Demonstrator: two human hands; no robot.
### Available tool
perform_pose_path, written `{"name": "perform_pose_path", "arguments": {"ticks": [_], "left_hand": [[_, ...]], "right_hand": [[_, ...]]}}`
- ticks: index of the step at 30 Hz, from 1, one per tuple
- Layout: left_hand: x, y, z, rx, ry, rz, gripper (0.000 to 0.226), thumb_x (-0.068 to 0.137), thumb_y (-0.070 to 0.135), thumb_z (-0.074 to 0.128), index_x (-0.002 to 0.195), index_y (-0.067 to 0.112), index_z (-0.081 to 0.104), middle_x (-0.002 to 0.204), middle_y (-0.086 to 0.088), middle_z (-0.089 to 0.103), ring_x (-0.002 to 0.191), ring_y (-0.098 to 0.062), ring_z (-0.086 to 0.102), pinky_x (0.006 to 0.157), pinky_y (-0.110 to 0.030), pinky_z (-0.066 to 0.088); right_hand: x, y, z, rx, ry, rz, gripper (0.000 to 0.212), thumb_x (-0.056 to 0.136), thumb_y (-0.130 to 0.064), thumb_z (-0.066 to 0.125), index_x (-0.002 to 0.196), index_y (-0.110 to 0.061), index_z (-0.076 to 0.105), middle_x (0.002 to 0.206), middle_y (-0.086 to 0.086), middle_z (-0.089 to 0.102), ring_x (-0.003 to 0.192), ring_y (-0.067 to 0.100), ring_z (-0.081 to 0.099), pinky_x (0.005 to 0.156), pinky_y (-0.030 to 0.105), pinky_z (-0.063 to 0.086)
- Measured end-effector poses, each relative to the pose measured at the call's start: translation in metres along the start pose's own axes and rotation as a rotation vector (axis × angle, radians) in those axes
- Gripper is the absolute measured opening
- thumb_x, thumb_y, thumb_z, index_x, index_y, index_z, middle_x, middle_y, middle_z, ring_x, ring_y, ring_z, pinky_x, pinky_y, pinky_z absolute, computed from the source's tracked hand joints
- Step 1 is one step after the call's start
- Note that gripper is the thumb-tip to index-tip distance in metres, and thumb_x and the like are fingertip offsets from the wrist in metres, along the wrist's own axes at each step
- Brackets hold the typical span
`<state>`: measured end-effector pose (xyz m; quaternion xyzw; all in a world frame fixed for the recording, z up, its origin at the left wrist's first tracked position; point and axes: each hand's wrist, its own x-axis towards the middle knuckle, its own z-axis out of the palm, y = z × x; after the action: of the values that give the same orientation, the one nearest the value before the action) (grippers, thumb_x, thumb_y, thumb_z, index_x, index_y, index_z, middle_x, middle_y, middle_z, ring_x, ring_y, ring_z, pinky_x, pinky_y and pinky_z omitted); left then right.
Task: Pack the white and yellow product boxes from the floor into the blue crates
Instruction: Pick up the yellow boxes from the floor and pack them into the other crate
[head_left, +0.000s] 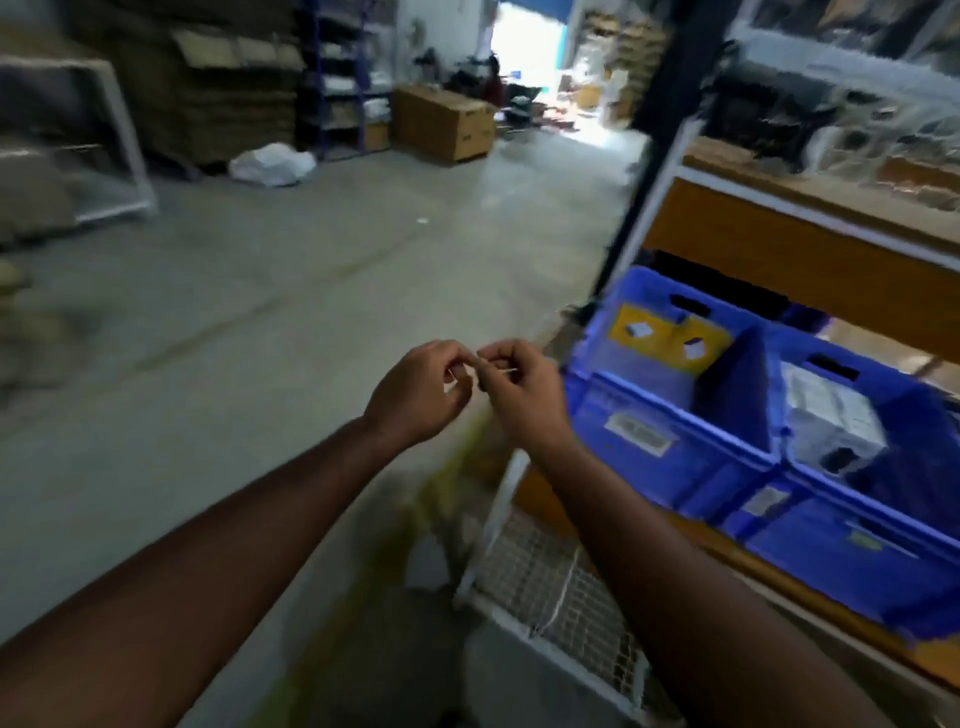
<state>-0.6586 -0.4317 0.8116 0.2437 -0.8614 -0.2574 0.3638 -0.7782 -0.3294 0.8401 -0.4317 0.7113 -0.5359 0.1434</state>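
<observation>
My left hand (415, 389) and right hand (519, 389) pinch small white scrap (470, 370). Crates (727, 452) hold few boxes (831, 426); packing looks barely begun.

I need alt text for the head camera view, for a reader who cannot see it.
A person's left hand and right hand meet in front of them, fingers pinching a small thin white item too blurred to identify. To the right, blue crates sit on a shelf; one holds a yellow box, another a white box.

Both hands, left (421, 392) and right (524, 387), raised together, fingers curled.
</observation>
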Motion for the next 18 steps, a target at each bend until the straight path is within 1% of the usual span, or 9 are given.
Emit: {"name": "perform_pose_path", "arguments": {"ticks": [1,3,5,8,11,14,15,16,18], "left_hand": [[-0.030,-0.013,-0.021,0.013,0.021,-0.056,0.019,0.086,0.022,0.061,0.104,0.028,0.066,0.096,0.005,0.068,0.087,-0.015,0.063,0.076,-0.032,0.053],[-0.091,-0.042,-0.061,0.045,0.050,-0.183,0.019,0.089,0.022,0.060,0.107,0.028,0.068,0.099,0.009,0.068,0.090,-0.011,0.063,0.079,-0.033,0.055],[-0.158,-0.069,-0.100,0.098,0.086,-0.326,0.018,0.093,0.022,0.060,0.109,0.029,0.068,0.101,0.013,0.067,0.093,-0.006,0.061,0.082,-0.034,0.055],[-0.269,-0.087,-0.151,0.196,0.181,-0.540,0.019,0.094,0.021,0.060,0.109,0.029,0.068,0.099,0.014,0.066,0.090,-0.006,0.061,0.080,-0.034,0.054],[-0.380,-0.077,-0.185,0.249,0.323,-0.763,0.020,0.091,0.015,0.062,0.108,0.023,0.069,0.093,0.009,0.066,0.083,-0.007,0.061,0.076,-0.027,0.052],[-0.482,-0.052,-0.191,0.234,0.488,-0.990,0.019,0.087,0.007,0.065,0.103,0.017,0.071,0.096,0.004,0.069,0.075,-0.007,0.062,0.073,-0.020,0.049],[-0.515,-0.043,-0.191,0.224,0.529,-1.061,0.019,0.086,0.005,0.065,0.100,0.017,0.072,0.096,0.003,0.070,0.075,-0.007,0.063,0.074,-0.020,0.050],[-0.549,-0.035,-0.195,0.229,0.564,-1.128,0.020,0.085,0.004,0.066,0.098,0.018,0.072,0.095,0.003,0.071,0.076,-0.007,0.065,0.075,-0.021,0.052],[-0.607,-0.018,-0.205,0.258,0.642,-1.228,0.020,0.086,0.004,0.067,0.096,0.019,0.073,0.094,0.004,0.073,0.079,-0.007,0.068,0.078,-0.023,0.054]], "right_hand": [[-0.014,-0.008,0.022,0.019,-0.057,-0.013,0.003,0.084,-0.029,0.069,0.086,-0.031,0.068,0.081,-0.004,0.072,0.077,0.016,0.072,0.073,0.038,0.060],[-0.043,-0.019,0.071,0.035,-0.189,-0.026,0.009,0.084,-0.038,0.065,0.090,-0.032,0.069,0.088,-0.005,0.074,0.081,0.017,0.073,0.074,0.042,0.062],[-0.076,-0.030,0.120,0.027,-0.372,-0.052,0.011,0.090,-0.037,0.065,0.096,-0.029,0.070,0.095,-0.006,0.074,0.083,0.015,0.073,0.075,0.045,0.063],[-0.132,-0.042,0.186,0.035,-0.641,-0.130,0.010,0.091,-0.035,0.066,0.092,-0.027,0.071,0.096,-0.008,0.075,0.086,0.015,0.073,0.079,0.047,0.062],[-0.187,-0.049,0.244,0.036,-0.874,-0.179,0.008,0.092,-0.030,0.065,0.090,-0.026,0.071,0.096,-0.011,0.075,0.087,0.014,0.073,0.083,0.045,0.061],[-0.255,-0.056,0.295,0.076,-1.061,-0.175,0.010,0.087,-0.037,0.063,0.087,-0.031,0.071,0.096,-0.012,0.074,0.087,0.015,0.073,0.082,0.042,0.061],[-0.283,-0.057,0.312,0.128,-1.130,-0.151,0.007,0.088,-0.033,0.064,0.085,-0.033,0.070,0.095,-0.010,0.075,0.085,0.016,0.073,0.078,0.039,0.059],[-0.316,-0.062,0.327,0.169,-1.202,-0.129,0.011,0.090,-0.027,0.065,0.083,-0.035,0.069,0.094,-0.007,0.075,0.082,0.016,0.072,0.075,0.036,0.056],[-0.376,-0.073,0.351,0.206,-1.329,-0.132,0.020,0.093,-0.016,0.065,0.083,-0.033,0.069,0.093,-0.006,0.075,0.081,0.017,0.070,0.074,0.031,0.053]]}}
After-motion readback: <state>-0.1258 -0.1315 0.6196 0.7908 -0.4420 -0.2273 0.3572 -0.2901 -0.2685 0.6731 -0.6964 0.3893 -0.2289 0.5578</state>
